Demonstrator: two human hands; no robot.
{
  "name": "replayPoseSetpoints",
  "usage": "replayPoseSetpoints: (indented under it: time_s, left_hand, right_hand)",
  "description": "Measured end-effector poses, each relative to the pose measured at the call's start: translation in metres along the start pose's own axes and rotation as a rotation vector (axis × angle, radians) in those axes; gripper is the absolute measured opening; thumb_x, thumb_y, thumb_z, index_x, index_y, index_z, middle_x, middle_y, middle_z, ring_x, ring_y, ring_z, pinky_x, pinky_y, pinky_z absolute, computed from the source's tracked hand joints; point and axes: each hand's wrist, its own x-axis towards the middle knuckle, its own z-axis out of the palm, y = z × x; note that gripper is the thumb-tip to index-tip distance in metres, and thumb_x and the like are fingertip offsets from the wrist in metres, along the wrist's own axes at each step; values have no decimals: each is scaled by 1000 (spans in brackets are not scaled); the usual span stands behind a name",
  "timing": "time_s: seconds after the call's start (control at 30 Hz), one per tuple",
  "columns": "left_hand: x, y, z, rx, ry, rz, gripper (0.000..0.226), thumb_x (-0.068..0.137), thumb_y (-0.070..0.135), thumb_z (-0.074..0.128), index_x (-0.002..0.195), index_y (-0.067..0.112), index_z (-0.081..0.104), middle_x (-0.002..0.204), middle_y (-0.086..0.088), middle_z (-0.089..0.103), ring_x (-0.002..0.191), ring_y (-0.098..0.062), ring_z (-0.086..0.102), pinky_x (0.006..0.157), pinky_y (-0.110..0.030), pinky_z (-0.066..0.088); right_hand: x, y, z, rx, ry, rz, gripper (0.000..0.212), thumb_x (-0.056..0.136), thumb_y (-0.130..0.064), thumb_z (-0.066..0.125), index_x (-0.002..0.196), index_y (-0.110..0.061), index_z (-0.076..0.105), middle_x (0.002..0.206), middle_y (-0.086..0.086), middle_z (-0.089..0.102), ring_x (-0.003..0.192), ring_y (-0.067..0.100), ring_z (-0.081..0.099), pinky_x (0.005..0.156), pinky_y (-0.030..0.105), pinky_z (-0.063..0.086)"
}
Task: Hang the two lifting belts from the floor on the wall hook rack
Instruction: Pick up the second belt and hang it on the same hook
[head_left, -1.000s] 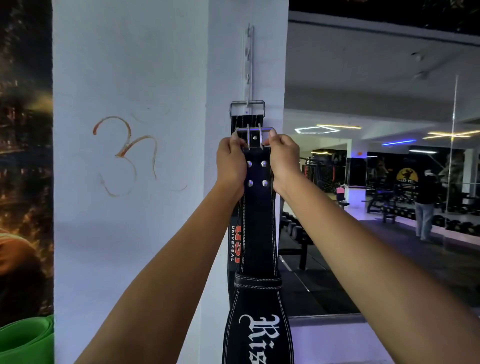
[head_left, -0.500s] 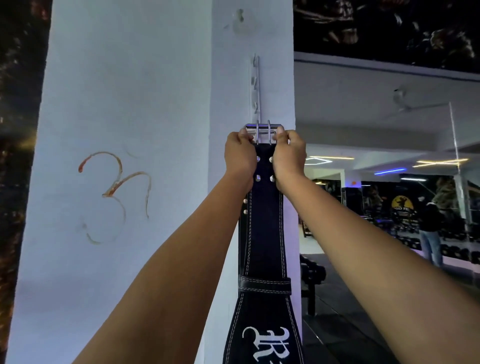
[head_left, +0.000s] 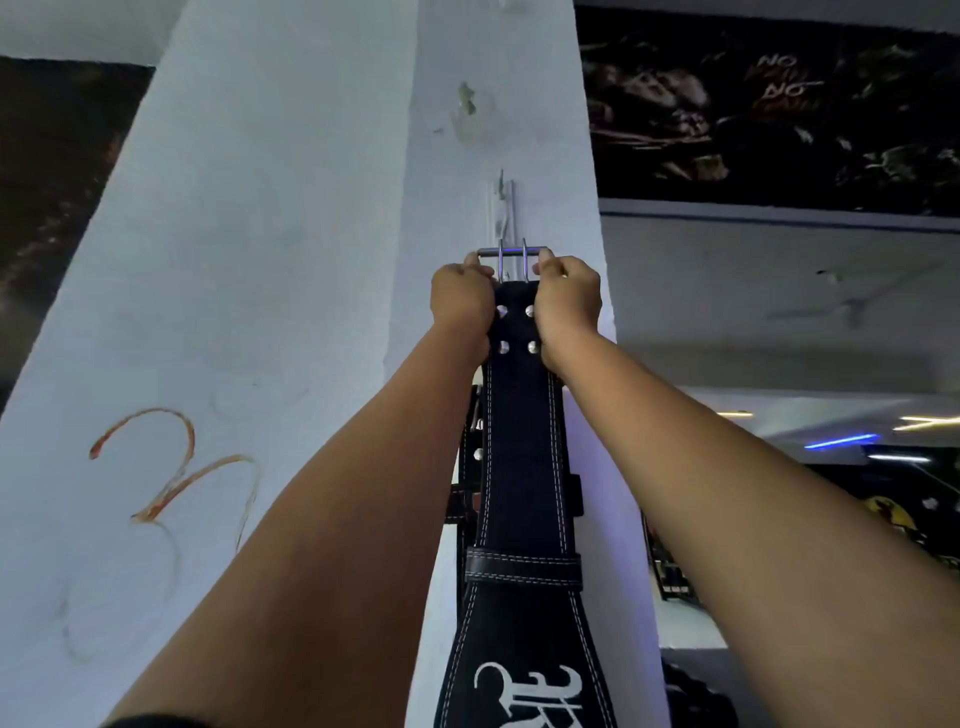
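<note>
Head view: poster (head_left: 779, 104) reads "NO"; belt (head_left: 524, 467) lettering unreadable.

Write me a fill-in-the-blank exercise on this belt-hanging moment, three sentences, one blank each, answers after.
1. Both hands, the left hand and the right hand, grip the black belt just below its metal ____.
2. The hook rack is fixed to a ____ pillar.
3. The stitching along the belt's edges is ____.

Missing words: buckle; white; white
</note>
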Motion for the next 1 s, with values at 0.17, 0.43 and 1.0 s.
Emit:
replayPoseSetpoints:
  time_s: [0.17, 0.43, 1.0]
  left_hand:
    - [38, -13, 12, 77, 36, 35, 30, 98, 16, 38, 69, 16, 44, 69, 1, 46, 54, -9, 41, 48, -20, 36]
    - [65, -25, 20, 111, 57, 25, 34, 98, 11, 35, 126, 1, 52, 119, -14, 63, 51, -16, 44, 43, -27, 40]
    - [48, -39, 1, 513, 105, 138, 41, 101, 26, 32, 117, -4, 55, 119, -18, 62, 110, -33, 57, 84, -35, 42]
  right_hand:
    - [33, 23, 17, 31, -14, 37, 32, 94, -26, 45, 91, 0, 64, 61, 1, 48, 70, 26, 50, 53, 27, 36]
    - [59, 35, 26, 89, -26, 201, 23, 88, -25, 56, 67, -14, 57, 56, 0, 51, 58, 24, 57, 53, 30, 47]
    - [23, 42, 8, -166, -23, 12, 34, 87, -37, 57, 78, -5, 63, 68, 3, 56, 70, 27, 53, 56, 28, 42]
